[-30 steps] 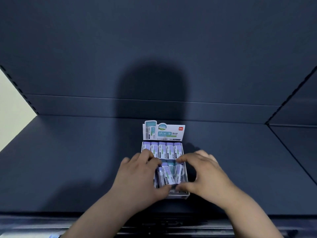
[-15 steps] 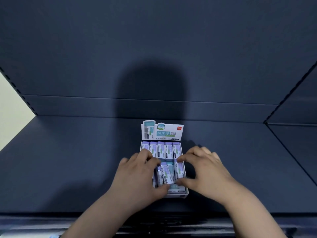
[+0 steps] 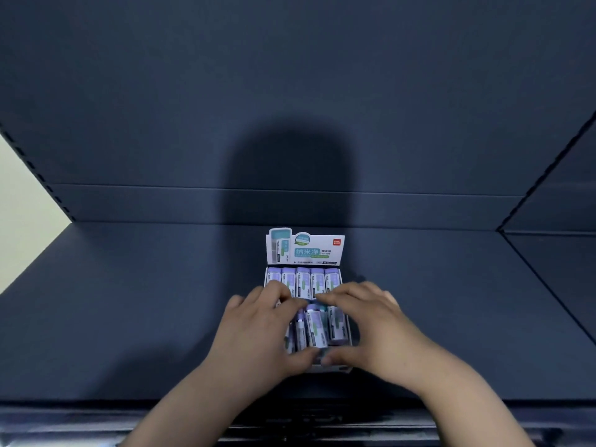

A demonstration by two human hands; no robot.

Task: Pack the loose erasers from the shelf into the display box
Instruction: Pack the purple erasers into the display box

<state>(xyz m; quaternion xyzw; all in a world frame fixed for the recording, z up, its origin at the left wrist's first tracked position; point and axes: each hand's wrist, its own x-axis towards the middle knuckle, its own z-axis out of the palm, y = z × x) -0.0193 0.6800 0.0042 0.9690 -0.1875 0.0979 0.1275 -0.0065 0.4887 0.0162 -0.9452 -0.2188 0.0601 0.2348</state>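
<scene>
A white display box with an upright printed header card stands on the dark shelf. Its back row holds several purple-and-white erasers side by side. The front-row erasers stand tilted and uneven. My left hand covers the front row's left part, fingers on the erasers' far ends and thumb at the near ends. My right hand spans the right part the same way. The two thumbs almost meet at the box's front wall. Erasers under my palms are hidden.
The dark blue shelf board stretches to both sides of the box, with a back panel behind it. The shelf's front lip runs along the bottom. A neighbouring shelf bay lies to the right.
My right hand has slid left over the front row, so its fingertips and thumb now sit close to those of my left hand. The box has stayed in place.
</scene>
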